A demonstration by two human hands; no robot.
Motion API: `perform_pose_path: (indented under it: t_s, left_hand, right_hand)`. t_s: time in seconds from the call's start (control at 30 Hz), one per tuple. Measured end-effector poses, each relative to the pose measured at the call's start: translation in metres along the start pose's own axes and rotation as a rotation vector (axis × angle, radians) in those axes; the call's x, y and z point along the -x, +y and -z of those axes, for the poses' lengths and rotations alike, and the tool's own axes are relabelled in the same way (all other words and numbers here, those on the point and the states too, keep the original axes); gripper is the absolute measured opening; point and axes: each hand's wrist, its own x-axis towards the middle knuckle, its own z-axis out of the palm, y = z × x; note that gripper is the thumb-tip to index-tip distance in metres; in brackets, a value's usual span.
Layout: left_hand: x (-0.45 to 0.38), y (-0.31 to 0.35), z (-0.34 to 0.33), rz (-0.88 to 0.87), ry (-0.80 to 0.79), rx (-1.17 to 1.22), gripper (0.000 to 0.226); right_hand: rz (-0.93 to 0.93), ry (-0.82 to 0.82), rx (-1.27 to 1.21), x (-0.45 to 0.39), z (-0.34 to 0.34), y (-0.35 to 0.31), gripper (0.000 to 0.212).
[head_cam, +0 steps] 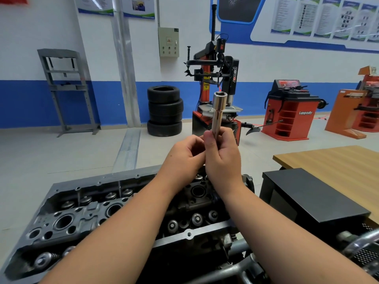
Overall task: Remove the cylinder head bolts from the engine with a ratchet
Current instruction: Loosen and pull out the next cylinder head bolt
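Observation:
A long chrome socket (217, 111) stands upright above the engine, its open end facing up. My right hand (222, 154) grips its lower part, fingers curled round it. My left hand (185, 156) sits close beside the right one with curled fingers that meet the socket's lower end; what it holds there is hidden. Below my forearms lies the dark cylinder head (86, 218) with valve springs and round bores showing. No ratchet handle shows.
A black box (313, 197) stands right of the engine, with a wooden table (338, 162) behind it. On the workshop floor beyond are stacked tyres (165, 110), a tyre changer (217, 83), a red wheel balancer (289, 111) and a grey press frame (65, 89).

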Motion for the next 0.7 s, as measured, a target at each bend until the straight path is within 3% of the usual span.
perform_pose_path:
  t_s: [0.2,0.5,0.7]
  left_hand:
    - [0.0041,0.0011,-0.0015,-0.033,-0.166,0.083,0.017]
    - [-0.0045,-0.0001,-0.0030,0.058,-0.043,0.081,0.012]
    - [0.0003,0.0013,-0.0004,0.017,-0.138,0.145,0.020]
  right_hand:
    - [0.002,-0.020,0.028,0.0004,-0.0019,0.0024,0.033]
    - [-0.005,0.012,0.015,0.0009,0.0003,0.0005,0.005]
    - [0.016,0.039,0.076,0.0005,-0.0001,0.0022,0.021]
